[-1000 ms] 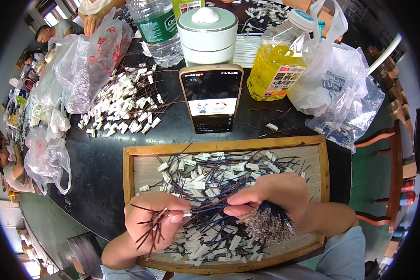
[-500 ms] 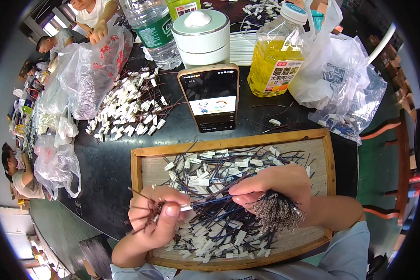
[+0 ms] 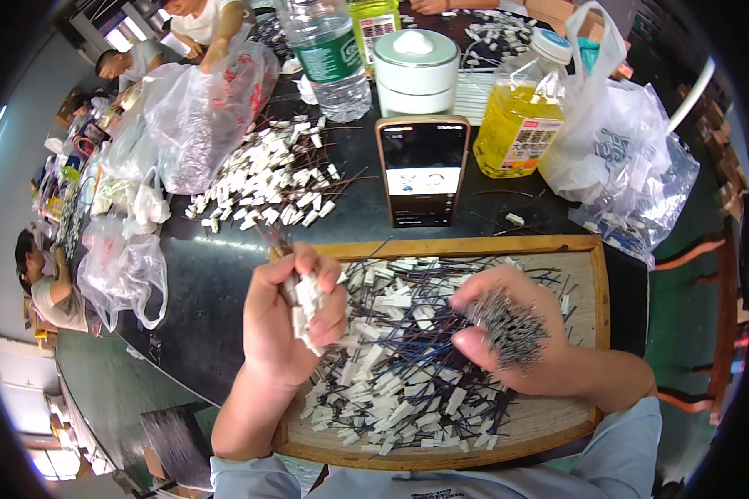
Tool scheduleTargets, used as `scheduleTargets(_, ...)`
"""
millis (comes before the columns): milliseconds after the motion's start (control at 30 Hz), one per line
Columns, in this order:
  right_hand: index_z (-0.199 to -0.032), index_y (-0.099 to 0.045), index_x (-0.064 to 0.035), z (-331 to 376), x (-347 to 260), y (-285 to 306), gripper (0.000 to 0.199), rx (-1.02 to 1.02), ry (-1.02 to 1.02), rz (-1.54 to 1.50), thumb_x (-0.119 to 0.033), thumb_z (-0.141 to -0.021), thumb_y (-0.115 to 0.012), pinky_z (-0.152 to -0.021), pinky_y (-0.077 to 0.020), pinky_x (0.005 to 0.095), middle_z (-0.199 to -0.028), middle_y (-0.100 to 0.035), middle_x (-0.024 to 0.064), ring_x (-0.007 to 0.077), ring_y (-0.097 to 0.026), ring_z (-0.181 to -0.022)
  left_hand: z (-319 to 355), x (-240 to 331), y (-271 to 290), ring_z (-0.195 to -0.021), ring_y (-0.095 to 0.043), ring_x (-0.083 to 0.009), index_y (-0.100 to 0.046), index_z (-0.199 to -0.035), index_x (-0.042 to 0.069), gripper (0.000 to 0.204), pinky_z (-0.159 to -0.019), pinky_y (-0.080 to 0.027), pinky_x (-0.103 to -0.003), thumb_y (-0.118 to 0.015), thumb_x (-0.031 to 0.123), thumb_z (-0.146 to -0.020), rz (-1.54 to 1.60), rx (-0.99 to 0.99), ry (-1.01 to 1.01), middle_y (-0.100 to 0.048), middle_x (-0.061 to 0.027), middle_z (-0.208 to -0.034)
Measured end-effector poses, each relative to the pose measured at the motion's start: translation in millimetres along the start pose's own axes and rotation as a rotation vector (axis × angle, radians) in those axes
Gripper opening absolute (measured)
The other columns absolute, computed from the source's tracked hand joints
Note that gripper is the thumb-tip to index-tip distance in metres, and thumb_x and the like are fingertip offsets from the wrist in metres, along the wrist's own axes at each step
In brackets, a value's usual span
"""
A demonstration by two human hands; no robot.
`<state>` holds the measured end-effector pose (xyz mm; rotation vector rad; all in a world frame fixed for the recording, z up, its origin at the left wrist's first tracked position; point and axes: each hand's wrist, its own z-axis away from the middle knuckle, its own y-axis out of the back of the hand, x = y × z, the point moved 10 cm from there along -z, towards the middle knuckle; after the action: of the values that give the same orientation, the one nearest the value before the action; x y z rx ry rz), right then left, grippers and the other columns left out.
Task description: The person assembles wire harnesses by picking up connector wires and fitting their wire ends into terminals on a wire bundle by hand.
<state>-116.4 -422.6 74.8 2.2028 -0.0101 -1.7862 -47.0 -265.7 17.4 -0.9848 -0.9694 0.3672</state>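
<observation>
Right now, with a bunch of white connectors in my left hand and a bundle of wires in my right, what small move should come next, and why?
Probably carry the left hand up and left, toward the pile of white connectors on the dark table. That hand is raised over the wooden tray's left edge, closed on a small bunch of connectors, while the right hand grips the wire bundle.
</observation>
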Motion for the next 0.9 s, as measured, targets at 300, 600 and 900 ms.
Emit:
scheduleTargets(300,-0.108,-0.051,0.0003,9,14,3,0.024,-0.016,-0.265,-0.106,-0.013,-0.089,-0.056,-0.066,-0.0422,0.023,-0.079,-0.06,0.0033,0.0065,-0.052,-0.072,9,-11,-14,-0.044,-0.032,-0.0068,-0.045,-0.108,0.016,0.025,-0.037,-0.027,-0.019,-0.034,0.036,-0.099,-0.059,-0.077,0.035,-0.05,-0.0052,-0.076)
scheduleTargets(600,-0.099,-0.051,-0.0012,9,-12,6,0.015,0.077,0.116,0.183,-0.008,-0.087,-0.057,-0.063,-0.0432,0.023,-0.08,-0.059,0.005,0.0063,-0.054,-0.069,15,-18,-15,-0.049,-0.04,-0.0096,-0.045,-0.11,0.012,0.032,-0.034,-0.032,-0.02,-0.032,0.039,-0.099,-0.002,-0.066,0.109,-0.046,-0.0042,-0.076)
scheduleTargets(900,-0.094,-0.052,-0.0008,6,-10,8,0.013,0.115,0.147,0.161,-0.009,-0.086,-0.058,-0.06,-0.0414,0.022,-0.074,-0.057,0.0035,0.006,-0.052,-0.064,9,2,-2,-0.06,-0.053,-0.0184,-0.046,-0.116,0.01,0.033,-0.032,-0.042,-0.024,-0.032,0.034,-0.098,0.036,0.057,0.013,-0.054,-0.0111,-0.09)
